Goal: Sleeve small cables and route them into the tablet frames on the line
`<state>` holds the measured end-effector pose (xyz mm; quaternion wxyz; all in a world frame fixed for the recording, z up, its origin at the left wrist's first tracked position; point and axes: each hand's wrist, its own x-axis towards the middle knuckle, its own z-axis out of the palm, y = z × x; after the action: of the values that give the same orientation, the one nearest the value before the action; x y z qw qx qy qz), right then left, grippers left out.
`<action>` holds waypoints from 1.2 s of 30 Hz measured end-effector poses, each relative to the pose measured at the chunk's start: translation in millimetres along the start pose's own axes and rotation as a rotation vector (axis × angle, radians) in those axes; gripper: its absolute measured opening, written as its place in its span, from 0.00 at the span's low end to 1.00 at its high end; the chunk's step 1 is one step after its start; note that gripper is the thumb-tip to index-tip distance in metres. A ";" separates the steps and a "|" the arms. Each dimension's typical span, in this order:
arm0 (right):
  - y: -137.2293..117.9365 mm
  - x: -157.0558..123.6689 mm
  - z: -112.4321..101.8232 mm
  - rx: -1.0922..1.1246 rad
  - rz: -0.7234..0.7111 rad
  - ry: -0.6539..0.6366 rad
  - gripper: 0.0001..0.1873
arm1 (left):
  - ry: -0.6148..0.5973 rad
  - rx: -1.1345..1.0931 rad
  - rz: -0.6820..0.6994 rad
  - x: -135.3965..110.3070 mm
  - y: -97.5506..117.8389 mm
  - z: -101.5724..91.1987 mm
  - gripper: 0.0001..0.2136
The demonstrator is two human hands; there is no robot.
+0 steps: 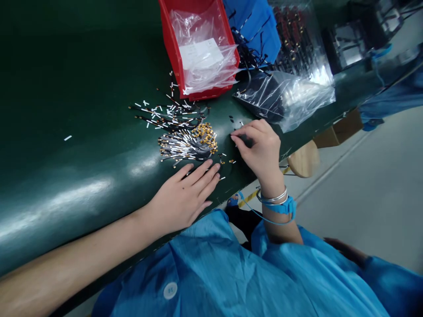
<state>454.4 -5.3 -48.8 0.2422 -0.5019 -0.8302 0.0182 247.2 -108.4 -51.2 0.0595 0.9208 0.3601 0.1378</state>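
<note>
On the near side of the red bin (174, 57), I see the left hand (185, 193) flat, palm down, fingers extended. Between hand and bin lies the heap of cables (181, 147). Right of the bin's near end, the right hand (259, 145) pinches narrowly; what's between its fingertips, I can't tell.

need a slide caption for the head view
Left hand resting by a pile of thin cables, right hand pinched over the green tabletop

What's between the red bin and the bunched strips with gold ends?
In the head view, loose dark strips and small white pieces lie between the red bin and the bunched strips.
</note>
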 end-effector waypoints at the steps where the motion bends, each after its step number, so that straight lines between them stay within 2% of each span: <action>1: -0.8 0.2 -0.3 -0.012 0.005 -0.006 0.07 | -0.001 -0.001 -0.002 0.0 0.0 0.1 0.22; 5: -4.8 3.2 -2.0 -0.083 0.000 -0.049 0.07 | -0.006 0.001 -0.003 0.0 0.0 0.4 0.22; 11: -12.7 17.1 -4.7 -0.171 -0.036 -0.182 0.08 | 0.015 0.014 0.003 -0.1 -0.3 1.5 0.22; 14: -15.1 19.7 -7.6 -0.144 -0.025 -0.190 0.09 | 0.015 0.020 0.004 -0.1 0.0 1.6 0.22; 17: -15.3 14.0 -10.3 -0.002 0.053 -0.130 0.07 | 0.011 0.023 0.008 -0.3 0.3 1.3 0.22; 23: -12.6 -9.4 -10.3 0.412 0.313 0.014 0.08 | -0.014 0.025 0.005 -1.2 0.2 2.3 0.23; 28: -9.7 -24.2 -8.5 0.536 0.466 0.081 0.04 | 0.007 0.028 0.012 -1.8 0.2 3.6 0.22; 32: -4.4 -36.6 -8.1 0.436 0.353 0.171 0.04 | 0.037 0.041 0.023 -2.5 0.5 3.6 0.22; 36: 0.5 -49.2 -11.5 0.257 0.250 0.203 0.05 | 0.089 0.046 0.068 -3.6 1.4 2.5 0.21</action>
<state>478.3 -49.0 -57.7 0.3824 -0.5653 -0.7236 0.1033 246.3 -111.9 -54.0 0.0175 0.9265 0.3342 0.1721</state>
